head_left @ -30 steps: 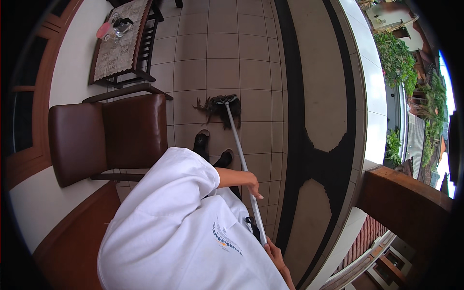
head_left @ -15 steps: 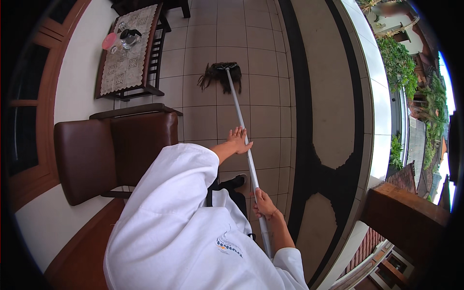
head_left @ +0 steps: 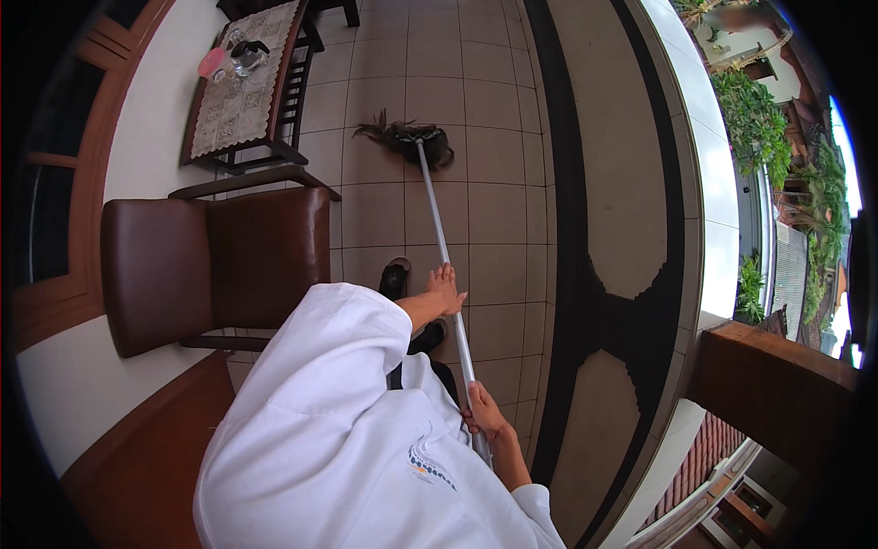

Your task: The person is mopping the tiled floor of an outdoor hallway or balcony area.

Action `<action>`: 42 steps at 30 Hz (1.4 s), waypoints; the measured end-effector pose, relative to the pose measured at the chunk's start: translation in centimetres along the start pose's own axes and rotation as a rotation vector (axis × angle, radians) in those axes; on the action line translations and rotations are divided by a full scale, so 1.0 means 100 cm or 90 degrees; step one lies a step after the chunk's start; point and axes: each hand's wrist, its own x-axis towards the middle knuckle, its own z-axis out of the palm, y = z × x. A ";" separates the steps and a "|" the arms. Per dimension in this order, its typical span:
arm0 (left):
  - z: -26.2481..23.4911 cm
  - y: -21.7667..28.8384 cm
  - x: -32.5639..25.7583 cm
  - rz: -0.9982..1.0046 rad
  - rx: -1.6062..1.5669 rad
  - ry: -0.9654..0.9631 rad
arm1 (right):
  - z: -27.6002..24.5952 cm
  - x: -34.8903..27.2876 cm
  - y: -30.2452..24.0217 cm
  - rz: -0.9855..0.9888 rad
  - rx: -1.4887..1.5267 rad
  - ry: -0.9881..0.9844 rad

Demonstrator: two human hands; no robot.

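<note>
A mop (head_left: 436,215) with a pale metal handle runs from near my body out over the tiled floor. Its dark stringy head lies on the tiles ahead, the strands trailing to the left. My left hand (head_left: 444,293) holds the middle of the handle, thumb on the right side and fingers pointing forward along it. Lower down, close to my white shirt, my right hand (head_left: 486,414) is closed round the handle's near part. The handle's near end is partly hidden by the right hand and my shirt.
A brown padded chair (head_left: 265,256) stands at my left. Beyond it is a low table (head_left: 208,135) with a lace cloth, a glass jug (head_left: 245,60) and a pink item (head_left: 211,62). A low ledge (head_left: 631,210) with dark edging runs along the right, beside a wooden beam (head_left: 777,384).
The mop head has shifted slightly left and nearer, its strands now swept left. Both hands have moved back and a little left with the handle. Another shoe now shows near my left hand.
</note>
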 end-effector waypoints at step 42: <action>-0.053 -0.124 -0.031 -0.037 -0.211 0.149 | 0.123 0.050 -0.105 -0.111 -0.198 0.073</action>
